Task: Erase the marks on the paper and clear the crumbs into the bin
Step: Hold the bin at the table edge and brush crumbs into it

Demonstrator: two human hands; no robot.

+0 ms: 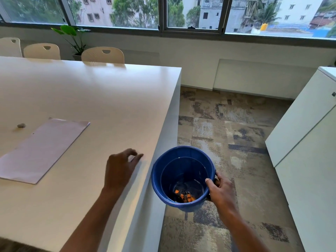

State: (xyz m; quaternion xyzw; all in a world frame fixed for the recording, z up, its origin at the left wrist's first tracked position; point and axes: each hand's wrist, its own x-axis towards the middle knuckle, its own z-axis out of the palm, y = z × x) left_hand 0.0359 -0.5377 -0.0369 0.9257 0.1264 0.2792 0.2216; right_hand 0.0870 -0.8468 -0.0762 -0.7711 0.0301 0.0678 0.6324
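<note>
A blue plastic bin (183, 153) hangs just off the right edge of the white table (101, 91), its rim below the tabletop. My right hand (219, 190) grips the bin's right rim, thumb inside. Orange and dark scraps lie at its bottom. My left hand (121, 168) rests on the table near that edge, fingers loosely bent, holding nothing. A sheet of white paper (41, 150) lies flat at the left. A small grey eraser (21, 125) sits beyond the paper's far left corner. I cannot make out marks or crumbs.
Three cream chairs (102, 55) stand along the table's far side, with a potted plant (72, 39) behind them. A white cabinet (309, 142) stands at the right across a patterned carpet (227, 124). Windows run along the back wall.
</note>
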